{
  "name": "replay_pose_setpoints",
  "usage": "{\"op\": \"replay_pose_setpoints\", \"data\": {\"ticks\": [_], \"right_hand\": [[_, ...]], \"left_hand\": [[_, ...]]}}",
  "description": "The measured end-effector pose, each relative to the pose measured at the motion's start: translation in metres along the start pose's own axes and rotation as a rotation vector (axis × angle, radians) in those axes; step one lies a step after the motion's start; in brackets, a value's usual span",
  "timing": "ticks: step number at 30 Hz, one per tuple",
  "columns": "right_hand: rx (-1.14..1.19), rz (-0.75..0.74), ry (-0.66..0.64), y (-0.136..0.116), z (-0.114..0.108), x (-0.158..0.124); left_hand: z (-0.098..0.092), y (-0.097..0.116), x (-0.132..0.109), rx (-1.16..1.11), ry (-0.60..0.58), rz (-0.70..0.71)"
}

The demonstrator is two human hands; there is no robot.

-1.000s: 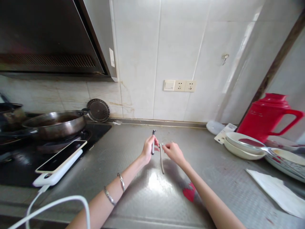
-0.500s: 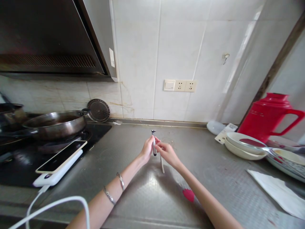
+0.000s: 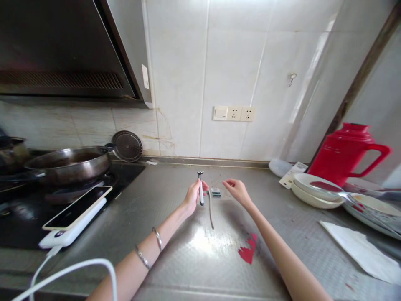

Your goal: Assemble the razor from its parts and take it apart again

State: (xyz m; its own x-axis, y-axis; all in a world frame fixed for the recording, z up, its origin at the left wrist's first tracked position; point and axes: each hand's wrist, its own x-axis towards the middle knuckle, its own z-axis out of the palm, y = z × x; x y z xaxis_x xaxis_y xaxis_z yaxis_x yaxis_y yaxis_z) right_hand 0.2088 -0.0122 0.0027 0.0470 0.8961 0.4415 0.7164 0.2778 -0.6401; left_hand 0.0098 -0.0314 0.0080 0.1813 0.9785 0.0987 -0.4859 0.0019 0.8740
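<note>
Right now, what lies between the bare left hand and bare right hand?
In the head view, a thin grey cord and a small teal-striped object lie between the left hand and right hand.

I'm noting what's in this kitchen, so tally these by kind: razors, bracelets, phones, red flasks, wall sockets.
Razor: 1
Bracelets: 2
Phone: 1
Red flask: 1
Wall sockets: 2
Total: 7
</note>
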Motion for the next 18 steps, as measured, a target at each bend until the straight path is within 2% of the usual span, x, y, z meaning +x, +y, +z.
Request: {"op": "replay_pose_setpoints", "data": {"ticks": [4, 10, 14, 18], "right_hand": [[-0.193, -0.092, -0.163, 0.023, 0.008, 0.012], [-0.338, -0.193, -0.403, 0.027, 0.024, 0.028], [-0.370, -0.207, -0.488, 0.026, 0.025, 0.035], [-0.391, -0.204, -0.519, 0.023, 0.024, 0.034]], "left_hand": [[-0.002, -0.002, 0.001, -0.026, -0.017, 0.018], [-0.006, -0.003, 0.001, -0.021, -0.066, 0.004], [-0.006, -0.004, 0.001, -0.014, -0.071, -0.006], [-0.005, -0.004, 0.000, -0.015, -0.084, -0.007]]}}
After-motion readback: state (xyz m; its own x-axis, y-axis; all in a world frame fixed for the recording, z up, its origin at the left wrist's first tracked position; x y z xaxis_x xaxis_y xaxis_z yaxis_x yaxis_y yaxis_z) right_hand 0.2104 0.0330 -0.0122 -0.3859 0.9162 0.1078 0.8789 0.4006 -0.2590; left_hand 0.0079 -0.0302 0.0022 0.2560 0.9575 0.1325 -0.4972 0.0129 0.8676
